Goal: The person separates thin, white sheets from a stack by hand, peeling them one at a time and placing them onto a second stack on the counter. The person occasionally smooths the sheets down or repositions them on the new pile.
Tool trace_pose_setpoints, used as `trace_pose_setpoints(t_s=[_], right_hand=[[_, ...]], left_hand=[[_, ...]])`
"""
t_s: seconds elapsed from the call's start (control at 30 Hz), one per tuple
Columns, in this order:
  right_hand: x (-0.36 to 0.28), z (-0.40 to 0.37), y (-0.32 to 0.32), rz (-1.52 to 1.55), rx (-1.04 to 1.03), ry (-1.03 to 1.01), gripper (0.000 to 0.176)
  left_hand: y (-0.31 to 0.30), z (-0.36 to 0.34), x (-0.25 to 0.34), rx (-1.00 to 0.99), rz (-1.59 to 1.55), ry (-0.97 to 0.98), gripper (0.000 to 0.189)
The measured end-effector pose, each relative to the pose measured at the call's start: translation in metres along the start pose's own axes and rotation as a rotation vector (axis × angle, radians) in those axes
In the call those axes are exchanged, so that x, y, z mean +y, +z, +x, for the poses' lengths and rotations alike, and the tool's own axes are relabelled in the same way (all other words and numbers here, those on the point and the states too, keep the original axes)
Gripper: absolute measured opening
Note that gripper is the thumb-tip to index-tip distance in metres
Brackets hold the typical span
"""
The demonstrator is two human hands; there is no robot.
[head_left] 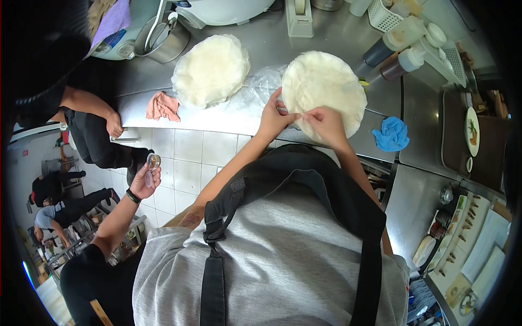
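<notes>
A round, pale sheet of dough [324, 81] lies on the steel counter in front of me. Both my hands are at its near left edge, their fingertips almost meeting. My left hand [274, 117] has thumb and index finger closed on the edge, the other fingers raised along the dough's left side. The fingers of my right hand [325, 122] are pinched together on the same edge. A second round stack of dough [211, 70] rests to the left on clear plastic. Crumpled clear plastic [263, 86] lies between the two rounds.
A pink cloth [162, 106] and a blue cloth [391, 134] lie on the counter. Sauce bottles [384, 48], a tape dispenser [299, 19] and a metal pot [162, 43] stand behind. At left, a co-worker's hand [145, 182] holds a small clear cup; another person stands beyond.
</notes>
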State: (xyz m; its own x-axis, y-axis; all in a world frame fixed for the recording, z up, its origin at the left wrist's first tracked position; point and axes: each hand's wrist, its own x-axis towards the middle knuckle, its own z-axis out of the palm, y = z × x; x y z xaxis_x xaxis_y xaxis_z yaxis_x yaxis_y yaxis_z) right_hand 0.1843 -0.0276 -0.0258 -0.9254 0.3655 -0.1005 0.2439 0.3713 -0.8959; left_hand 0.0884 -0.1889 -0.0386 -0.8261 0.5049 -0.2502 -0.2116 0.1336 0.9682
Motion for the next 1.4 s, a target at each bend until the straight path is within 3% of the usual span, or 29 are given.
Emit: trace_pose_setpoints(t_s=[0.17,0.37,0.47,0.53,0.6,0.67,0.77,0.87,1.07,1.27,1.37,1.4], right_hand=[[-0.002,0.004,-0.012,-0.041,0.154,0.04,0.017],[0.015,0.009,-0.056,0.053,0.211,0.245,0.015],[0.013,0.014,-0.056,0.046,0.171,0.26,0.015],[0.01,0.016,-0.048,-0.103,0.169,0.074,0.017],[-0.002,0.02,-0.035,-0.225,0.201,-0.11,0.02],[-0.027,0.025,-0.02,-0.319,0.263,-0.293,0.022],[-0.034,0.034,-0.005,-0.259,0.148,-0.169,0.017],[-0.022,0.04,-0.003,-0.323,0.123,-0.151,0.013],[-0.018,0.04,-0.046,-0.149,0.354,-0.094,0.016],[0.021,0.036,-0.063,-0.134,0.555,0.088,0.025],[0.014,0.036,-0.065,-0.202,0.373,0.274,0.028],[0.013,0.037,-0.063,-0.165,0.354,0.2,0.029]], left_hand=[[-0.005,0.004,0.009,-0.022,0.224,0.01,0.104],[-0.006,0.003,0.02,-0.028,0.362,0.055,0.099],[-0.003,0.004,0.034,0.085,0.682,0.318,0.079],[-0.004,0.012,0.04,0.142,0.81,0.517,0.065],[-0.002,0.019,0.044,0.072,0.76,0.526,0.054],[0.003,0.026,0.046,-0.108,0.576,0.329,0.047],[0.007,0.037,0.021,-0.039,0.481,0.417,0.05],[-0.003,0.041,0.042,-0.093,0.515,0.292,0.052],[-0.015,0.049,0.036,-0.224,0.396,0.19,0.051],[-0.018,0.06,0.038,-0.283,0.502,0.191,0.053],[-0.01,0.068,0.048,-0.278,0.481,0.218,0.056],[-0.007,0.074,0.048,-0.242,0.513,0.307,0.055]])
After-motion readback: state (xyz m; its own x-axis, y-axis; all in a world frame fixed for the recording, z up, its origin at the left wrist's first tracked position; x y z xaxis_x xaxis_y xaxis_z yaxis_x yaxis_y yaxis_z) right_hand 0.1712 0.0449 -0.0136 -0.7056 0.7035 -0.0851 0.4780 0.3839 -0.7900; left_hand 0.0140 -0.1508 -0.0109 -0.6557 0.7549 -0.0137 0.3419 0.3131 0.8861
